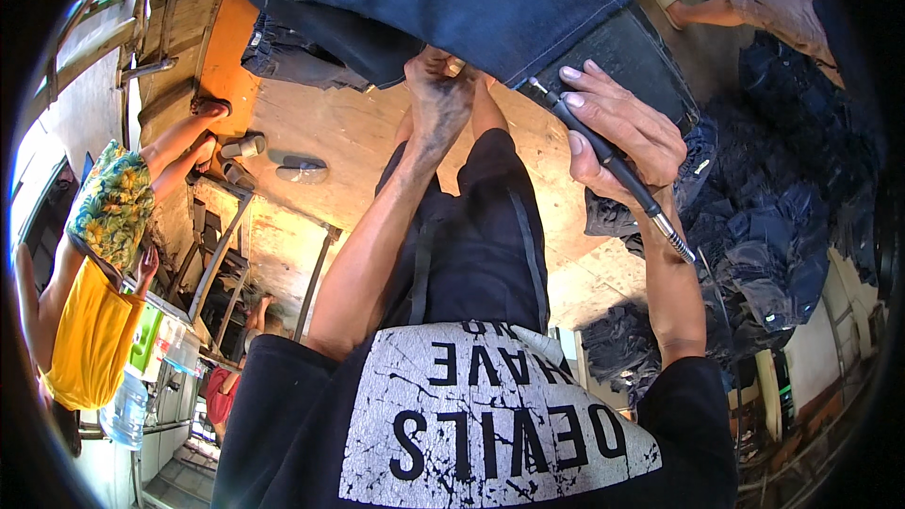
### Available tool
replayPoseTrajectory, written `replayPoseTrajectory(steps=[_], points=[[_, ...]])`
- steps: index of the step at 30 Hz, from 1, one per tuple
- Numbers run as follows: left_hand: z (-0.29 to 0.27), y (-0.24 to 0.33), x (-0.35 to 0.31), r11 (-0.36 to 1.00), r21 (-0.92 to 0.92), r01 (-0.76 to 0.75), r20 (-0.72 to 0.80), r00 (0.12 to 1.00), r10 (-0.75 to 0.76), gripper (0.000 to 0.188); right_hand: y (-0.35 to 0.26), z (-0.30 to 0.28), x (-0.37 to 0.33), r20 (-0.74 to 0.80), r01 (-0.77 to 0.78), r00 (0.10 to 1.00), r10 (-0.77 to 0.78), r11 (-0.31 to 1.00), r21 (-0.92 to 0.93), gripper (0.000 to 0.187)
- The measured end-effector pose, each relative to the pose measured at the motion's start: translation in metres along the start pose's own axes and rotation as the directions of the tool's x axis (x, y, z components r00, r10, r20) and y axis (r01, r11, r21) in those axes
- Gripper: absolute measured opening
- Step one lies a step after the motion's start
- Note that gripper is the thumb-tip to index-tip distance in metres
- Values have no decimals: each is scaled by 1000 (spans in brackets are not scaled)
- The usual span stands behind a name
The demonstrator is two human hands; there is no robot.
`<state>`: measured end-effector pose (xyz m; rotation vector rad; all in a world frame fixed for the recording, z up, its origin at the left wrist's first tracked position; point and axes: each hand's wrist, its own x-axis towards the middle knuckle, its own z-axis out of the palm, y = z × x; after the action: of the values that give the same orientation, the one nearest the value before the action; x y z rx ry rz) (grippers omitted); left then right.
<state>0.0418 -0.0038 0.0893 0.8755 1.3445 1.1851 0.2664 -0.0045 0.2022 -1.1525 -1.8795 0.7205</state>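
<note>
A dark blue denim garment is spread across the top of the view, over a flat black board that shows at its right edge. My left hand is closed on the garment's near edge, with the fingers curled and the cloth partly hidden behind them. In my right hand is a slim black rotary tool handpiece, held like a pen. Its small rounded tip points up and left, close to the garment's near right corner. A metal spring sleeve and a thin cable trail from its back end.
Piles of dark jeans lie on the right. A person in a yellow top is at the left, near loose sandals and a water jug. Another person's leg shows at the upper right. Dark cloth hangs below the garment.
</note>
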Motion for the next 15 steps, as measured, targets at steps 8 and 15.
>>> replayPoseTrajectory(steps=[8, 15], points=[[-1, -9, -2, 999, -19, 43, -9, 999, -43, 33, 1, 2, -2, 20, 0, 1000, 0, 1000, -9, 26], [-8, -18, -1, 997, 67, 47, 19, 999, -48, 35, 3, 1, -2, -9, -4, 1000, 3, 999, -40, 26]])
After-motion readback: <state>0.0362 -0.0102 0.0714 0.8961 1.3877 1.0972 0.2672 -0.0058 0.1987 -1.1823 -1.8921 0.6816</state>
